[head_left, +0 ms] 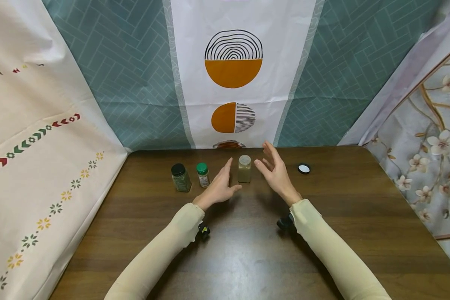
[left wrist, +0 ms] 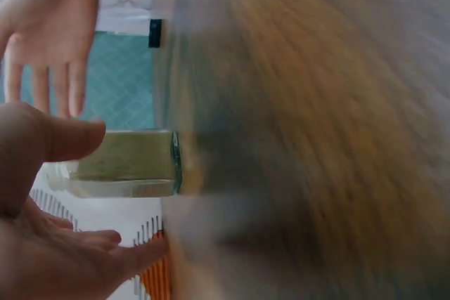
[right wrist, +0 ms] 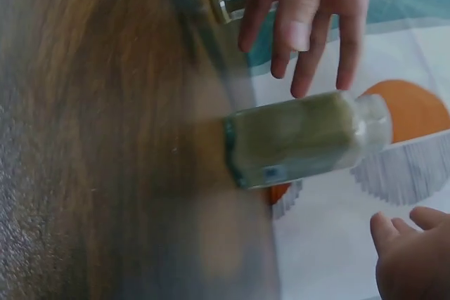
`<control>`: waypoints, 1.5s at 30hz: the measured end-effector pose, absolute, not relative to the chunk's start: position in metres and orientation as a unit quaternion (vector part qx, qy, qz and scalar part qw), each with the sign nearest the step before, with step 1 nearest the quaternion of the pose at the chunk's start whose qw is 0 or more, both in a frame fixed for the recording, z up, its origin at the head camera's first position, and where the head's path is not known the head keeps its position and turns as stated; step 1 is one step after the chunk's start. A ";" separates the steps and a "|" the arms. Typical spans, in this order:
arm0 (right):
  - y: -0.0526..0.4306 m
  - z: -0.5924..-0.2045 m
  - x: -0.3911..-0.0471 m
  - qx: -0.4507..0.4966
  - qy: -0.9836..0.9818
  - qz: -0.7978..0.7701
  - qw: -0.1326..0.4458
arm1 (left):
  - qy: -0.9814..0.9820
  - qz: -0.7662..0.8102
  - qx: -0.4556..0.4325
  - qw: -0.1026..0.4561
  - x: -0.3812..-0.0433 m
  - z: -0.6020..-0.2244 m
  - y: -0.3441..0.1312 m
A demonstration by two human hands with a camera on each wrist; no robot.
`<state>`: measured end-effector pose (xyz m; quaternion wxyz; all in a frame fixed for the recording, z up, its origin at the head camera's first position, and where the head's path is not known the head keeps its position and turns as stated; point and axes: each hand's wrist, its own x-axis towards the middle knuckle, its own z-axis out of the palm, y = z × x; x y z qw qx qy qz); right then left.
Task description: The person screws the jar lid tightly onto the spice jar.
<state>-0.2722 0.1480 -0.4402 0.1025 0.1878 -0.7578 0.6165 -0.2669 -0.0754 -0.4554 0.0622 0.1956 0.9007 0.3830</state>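
A glass spice jar of greenish-tan powder stands upright on the table between my two hands, its pale top uncapped. To its left my left hand has its fingers extended and thumb spread, apart from the glass. My right hand is raised on the other side, fingers loosely bent and holding nothing. In the left wrist view the thumb overlaps the top end of the jar. The right wrist view shows the whole jar with neither hand around it.
Further left stand a jar of green herbs with a black lid and a small green-capped spice bottle. A round black cap with a white inside lies to the right. Patterned cloths hang behind the wooden table.
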 end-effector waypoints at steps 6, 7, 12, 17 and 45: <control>0.149 -0.463 -0.289 0.182 -0.759 0.625 0.032 | 0.894 0.392 0.203 0.083 -0.279 -0.459 -0.068; 0.149 -0.466 -0.291 0.181 -0.758 0.626 0.024 | 0.893 0.394 0.202 0.079 -0.281 -0.460 -0.067; 0.144 -0.472 -0.294 0.188 -0.767 0.613 0.005 | 0.886 0.414 0.201 0.059 -0.288 -0.464 -0.062; 0.140 -0.472 -0.295 0.184 -0.778 0.601 0.000 | 0.877 0.440 0.187 0.053 -0.292 -0.466 -0.058; 0.153 -0.471 -0.272 0.180 -0.787 0.589 -0.026 | 0.869 0.456 0.174 0.080 -0.275 -0.476 -0.065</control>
